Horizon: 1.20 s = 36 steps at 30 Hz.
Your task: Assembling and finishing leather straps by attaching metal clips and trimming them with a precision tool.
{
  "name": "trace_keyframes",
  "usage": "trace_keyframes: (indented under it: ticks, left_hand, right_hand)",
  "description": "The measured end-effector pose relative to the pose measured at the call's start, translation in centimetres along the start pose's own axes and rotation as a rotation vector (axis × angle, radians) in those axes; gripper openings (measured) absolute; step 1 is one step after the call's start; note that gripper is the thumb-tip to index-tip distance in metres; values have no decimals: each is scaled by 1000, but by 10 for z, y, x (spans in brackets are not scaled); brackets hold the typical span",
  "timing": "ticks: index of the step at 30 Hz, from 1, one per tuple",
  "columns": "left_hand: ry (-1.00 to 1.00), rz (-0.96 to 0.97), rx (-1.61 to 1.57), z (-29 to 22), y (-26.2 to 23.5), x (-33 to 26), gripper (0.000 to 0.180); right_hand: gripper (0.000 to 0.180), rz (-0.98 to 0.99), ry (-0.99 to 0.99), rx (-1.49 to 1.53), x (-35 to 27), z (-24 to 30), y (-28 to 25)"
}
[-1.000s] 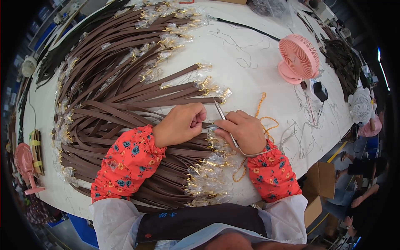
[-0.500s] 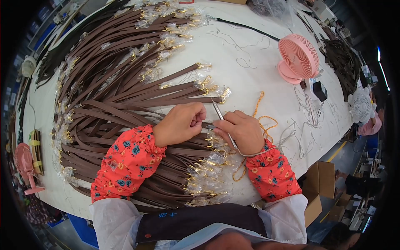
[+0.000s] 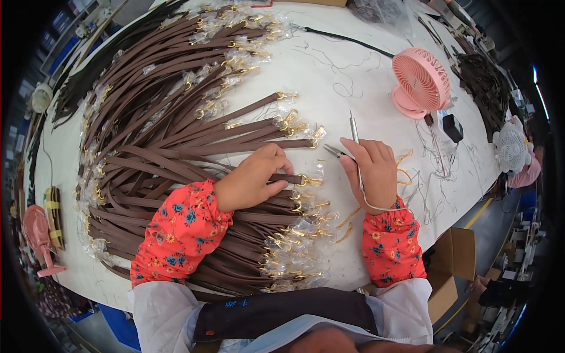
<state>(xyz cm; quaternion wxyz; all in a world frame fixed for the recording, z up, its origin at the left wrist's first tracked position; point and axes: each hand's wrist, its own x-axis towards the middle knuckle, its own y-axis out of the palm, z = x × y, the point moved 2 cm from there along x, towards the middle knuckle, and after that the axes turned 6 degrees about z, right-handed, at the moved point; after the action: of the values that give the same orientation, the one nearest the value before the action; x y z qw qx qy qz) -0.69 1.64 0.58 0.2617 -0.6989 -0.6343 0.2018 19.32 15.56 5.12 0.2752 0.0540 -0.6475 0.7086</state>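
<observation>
Brown leather strap (image 3: 259,177) lies on the heaped straps (image 3: 147,159) on the white tabletop (image 3: 347,76), left hand (image 3: 253,179) fingers clamped on its clasp end; right hand (image 3: 372,170), just beside, grips small snips (image 3: 353,147).

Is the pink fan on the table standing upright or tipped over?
Upright. The pink fan stands on its round base on the white table, grille tilted toward the person. Whether it is running, cannot tell.

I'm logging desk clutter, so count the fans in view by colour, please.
Pink fans: 2, one upright beyond the right hand, one at the table's left edge.
White fans: 2, one at the right edge, one far left.
Total: 4 fans.
</observation>
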Motion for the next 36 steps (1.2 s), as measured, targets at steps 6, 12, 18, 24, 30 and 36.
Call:
trace_keyframes:
  ticks: [6, 12, 18, 24, 30, 36]
  left_hand:
    - [112, -6, 153, -6, -2, 0, 21]
    - [-6, -3, 129, -7, 3, 0, 17]
    - [-96, 4, -29, -8, 2, 4, 18]
    - [-124, -14, -174, -2, 0, 2, 17]
    - [-155, 18, -279, 1, -3, 2, 25]
    - [-157, 52, -223, 0, -4, 2, 29]
  right_hand:
    - [38, 100, 87, 808, -7, 18, 11]
    - [33, 68, 258, 1216, -12, 21, 24]
    - [25, -87, 340, 1656, -16, 18, 36]
    - [30, 4, 446, 1660, -11, 28, 26]
    - [29, 208, 365, 1511, -21, 26, 30]
    - [25, 232, 361, 1456, -21, 31, 32]
